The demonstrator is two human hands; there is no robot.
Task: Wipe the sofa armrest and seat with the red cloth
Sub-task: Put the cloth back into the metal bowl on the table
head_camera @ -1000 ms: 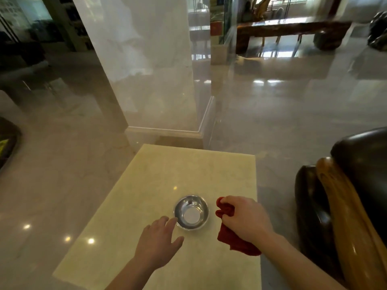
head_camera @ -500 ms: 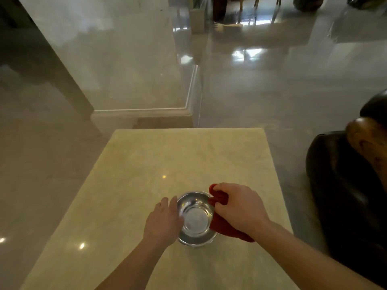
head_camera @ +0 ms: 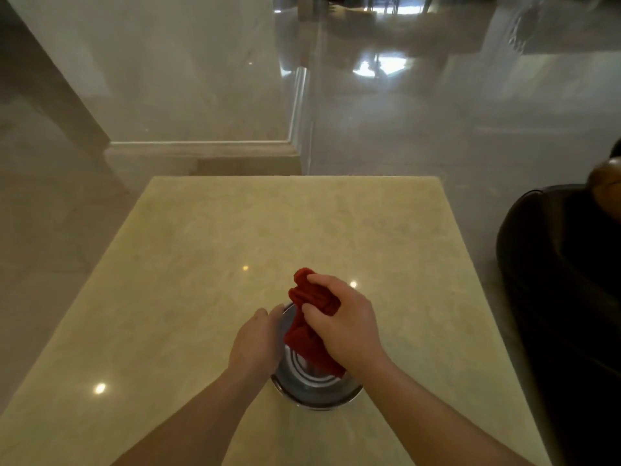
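We grip the red cloth (head_camera: 311, 297) bunched in our right hand (head_camera: 342, 327), its tail hanging into the metal bowl (head_camera: 316, 393). Our left hand (head_camera: 255, 341) cups the bowl's left rim. The table (head_camera: 302, 223) lies bare beyond the bowl. The sofa (head_camera: 564, 270) stands off the table's right edge, across a strip of floor (head_camera: 477, 210).

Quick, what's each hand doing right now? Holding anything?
Left hand: against the metal bowl's rim; whether its grip closes cannot be told.
Right hand: closed, holding the bunched red cloth over the bowl.
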